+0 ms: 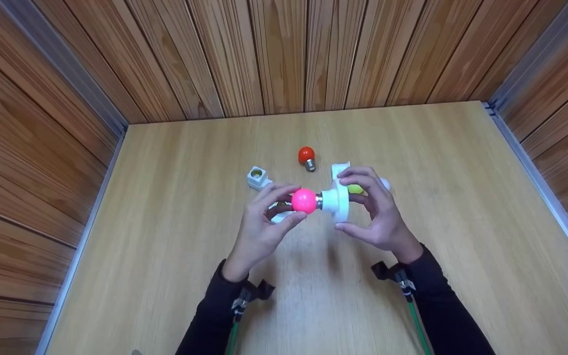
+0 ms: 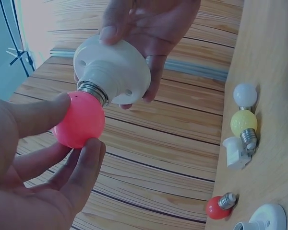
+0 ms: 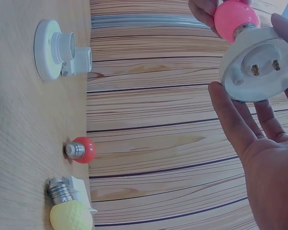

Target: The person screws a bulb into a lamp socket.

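Works inside a booth of wood-panelled walls [image 1: 284, 54] edged with grey metal strips [image 1: 64, 64]. Has below a broad, pale wooden desk [image 1: 175, 276]. Reaches over it with both arms in dark sleeves [image 1: 207, 313], wearing a black mount [image 1: 252, 292] with a green cable at each wrist.

Grasps with both hands: clasps a round white lamp holder [image 1: 336, 202] by the rim of its base in the right hand [image 1: 375, 212], and pinches a pink bulb [image 1: 303, 201] between thumb and fingers of the left hand [image 1: 264, 217]. Holds both pieces up above the middle of the desk, between the hands, with the holder turned sideways and the socket toward the left hand. Has the bulb's metal screw base at the mouth of the socket, with some thread exposed; cannot tell how far in.

Has on the desk a second round-based holder [image 3: 49, 50], partly behind the left hand in the head view, near a white square-ended fitting [image 1: 257, 177]. Has another white fitting [image 2: 236, 153] beyond the right hand, just beside a yellow bulb [image 2: 243, 123], near a white bulb [image 2: 245, 94]. Has farther back, between these two groups, a small red bulb [image 1: 306, 155] on its side. Shows in the right wrist view two brass contacts [image 3: 255, 70] in the held holder's recessed back.
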`<state>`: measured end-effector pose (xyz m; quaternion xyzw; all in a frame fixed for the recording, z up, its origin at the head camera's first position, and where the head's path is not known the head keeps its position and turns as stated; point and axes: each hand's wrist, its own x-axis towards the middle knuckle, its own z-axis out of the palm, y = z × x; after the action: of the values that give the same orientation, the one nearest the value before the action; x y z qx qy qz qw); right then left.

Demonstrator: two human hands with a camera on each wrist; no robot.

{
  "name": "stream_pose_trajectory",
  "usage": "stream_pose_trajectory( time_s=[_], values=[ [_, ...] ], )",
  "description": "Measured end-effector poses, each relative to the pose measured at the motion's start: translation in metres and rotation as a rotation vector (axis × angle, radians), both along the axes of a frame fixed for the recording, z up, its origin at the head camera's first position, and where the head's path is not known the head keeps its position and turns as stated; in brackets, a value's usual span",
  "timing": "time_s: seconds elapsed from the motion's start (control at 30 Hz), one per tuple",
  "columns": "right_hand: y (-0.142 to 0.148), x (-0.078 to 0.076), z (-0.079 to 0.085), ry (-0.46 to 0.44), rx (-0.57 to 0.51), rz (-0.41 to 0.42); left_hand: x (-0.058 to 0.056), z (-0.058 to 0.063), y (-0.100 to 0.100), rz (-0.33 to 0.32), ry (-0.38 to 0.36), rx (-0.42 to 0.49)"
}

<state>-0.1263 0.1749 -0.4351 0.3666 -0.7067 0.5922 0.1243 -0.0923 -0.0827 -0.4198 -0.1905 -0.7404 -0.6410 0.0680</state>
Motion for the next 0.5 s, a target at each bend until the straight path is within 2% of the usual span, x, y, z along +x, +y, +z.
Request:
stream_pose_trajectory(
  time_s=[0.17,0.5],
  values=[
    [-0.0008,-0.0004,0.0011,0.004,-0.005,0.001,-0.0008,0.0011,0.0010,0.011,-0.019,0.014],
    [-0.0010,-0.0004,0.0008,0.004,-0.008,0.002,-0.0014,-0.0009,0.0025,0.001,0.024,0.038]
  ],
)
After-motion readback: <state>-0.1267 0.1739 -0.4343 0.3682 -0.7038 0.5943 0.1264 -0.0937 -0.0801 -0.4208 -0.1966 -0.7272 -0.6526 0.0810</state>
